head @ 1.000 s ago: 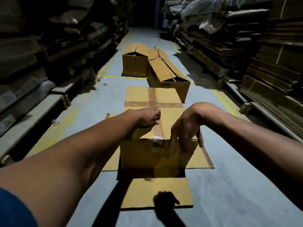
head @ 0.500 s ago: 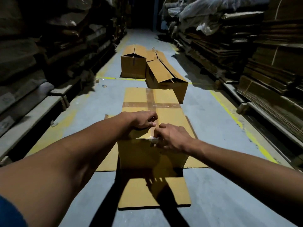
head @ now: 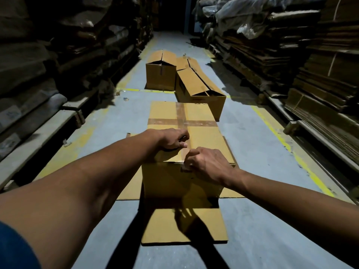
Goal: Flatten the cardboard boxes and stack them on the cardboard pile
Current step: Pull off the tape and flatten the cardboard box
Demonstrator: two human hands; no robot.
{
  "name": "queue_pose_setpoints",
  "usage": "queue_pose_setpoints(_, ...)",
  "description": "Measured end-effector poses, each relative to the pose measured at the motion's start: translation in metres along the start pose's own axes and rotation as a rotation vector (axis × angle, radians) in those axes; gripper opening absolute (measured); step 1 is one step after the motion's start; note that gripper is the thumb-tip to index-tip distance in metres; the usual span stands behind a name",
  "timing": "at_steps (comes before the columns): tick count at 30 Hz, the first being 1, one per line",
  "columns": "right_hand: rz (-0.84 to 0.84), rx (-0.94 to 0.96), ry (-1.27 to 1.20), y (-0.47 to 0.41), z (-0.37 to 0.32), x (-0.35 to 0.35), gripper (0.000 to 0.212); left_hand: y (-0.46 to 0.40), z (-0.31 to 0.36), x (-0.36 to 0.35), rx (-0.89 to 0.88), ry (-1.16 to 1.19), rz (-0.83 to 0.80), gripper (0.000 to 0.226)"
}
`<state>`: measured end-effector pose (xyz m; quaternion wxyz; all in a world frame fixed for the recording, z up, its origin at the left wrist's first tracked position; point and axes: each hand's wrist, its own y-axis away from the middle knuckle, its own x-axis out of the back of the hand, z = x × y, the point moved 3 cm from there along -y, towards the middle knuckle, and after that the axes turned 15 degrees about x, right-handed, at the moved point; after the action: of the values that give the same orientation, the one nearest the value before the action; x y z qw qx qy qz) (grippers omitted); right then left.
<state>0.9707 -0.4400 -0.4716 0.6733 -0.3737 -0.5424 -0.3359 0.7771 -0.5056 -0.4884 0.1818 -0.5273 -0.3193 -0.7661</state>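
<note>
Right hand (head: 208, 167) barely shifted, pinching tape (head: 185, 152); left hand (head: 172, 139) curled, pressing box (head: 206, 138).

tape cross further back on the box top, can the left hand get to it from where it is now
Probably yes. The left hand rests on the taped box top just short of the tape cross, with bare cardboard between them. The right hand is nearer, at the front edge.
</note>
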Motion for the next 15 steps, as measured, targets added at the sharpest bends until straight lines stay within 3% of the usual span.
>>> queue_pose_setpoints(4,-0.011,0.102,0.048,0.009,-0.009,0.006,0.040,-0.001,0.000,0.000,0.012,-0.003,-0.002,0.050)
queue_pose_setpoints(8,0.138,0.110,-0.019,0.013,-0.021,0.013,0.047,0.002,0.000,0.001,0.006,0.007,-0.011,0.050)
queue_pose_setpoints(13,0.268,-0.326,-0.165,-0.002,0.026,0.021,0.021,0.005,0.008,0.001,0.001,0.056,0.054,0.062)
queue_pose_setpoints(15,0.182,-0.517,-0.230,-0.006,0.051,0.013,0.029,0.001,0.011,-0.004,0.036,0.017,0.098,0.070)
